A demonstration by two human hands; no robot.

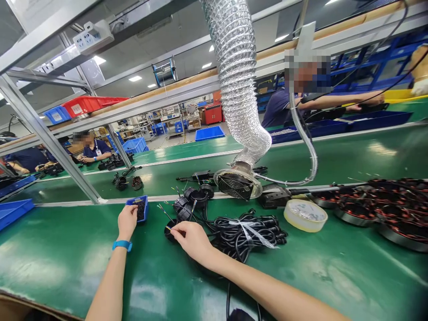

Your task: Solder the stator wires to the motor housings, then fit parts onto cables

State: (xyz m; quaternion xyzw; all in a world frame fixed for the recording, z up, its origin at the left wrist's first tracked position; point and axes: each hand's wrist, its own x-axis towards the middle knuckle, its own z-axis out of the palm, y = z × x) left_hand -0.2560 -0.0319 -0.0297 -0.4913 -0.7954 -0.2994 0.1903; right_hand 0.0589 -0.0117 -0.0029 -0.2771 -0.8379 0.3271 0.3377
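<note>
My left hand (128,220), a blue band (122,244) on its wrist, reaches into a small blue bin (143,219) of small black parts (141,207). Its fingers are closed, and whatever lies between them is hidden. My right hand (190,238) pinches thin coloured wires (168,228), one of them yellow, at a black round housing (170,236). Behind it stand more black round housings (182,207) with bare wire ends sticking up. Just right of that hand lies a bundle of black cables (249,232) tied with clear plastic.
A fan-fronted extraction hood (236,185) hangs on a silver flexible duct (239,80) over the green bench. A roll of clear tape (305,216) and several copper-wound stator rings (359,211) sit at the right. Co-workers work at the lines beyond. An aluminium post (56,138) rises at left.
</note>
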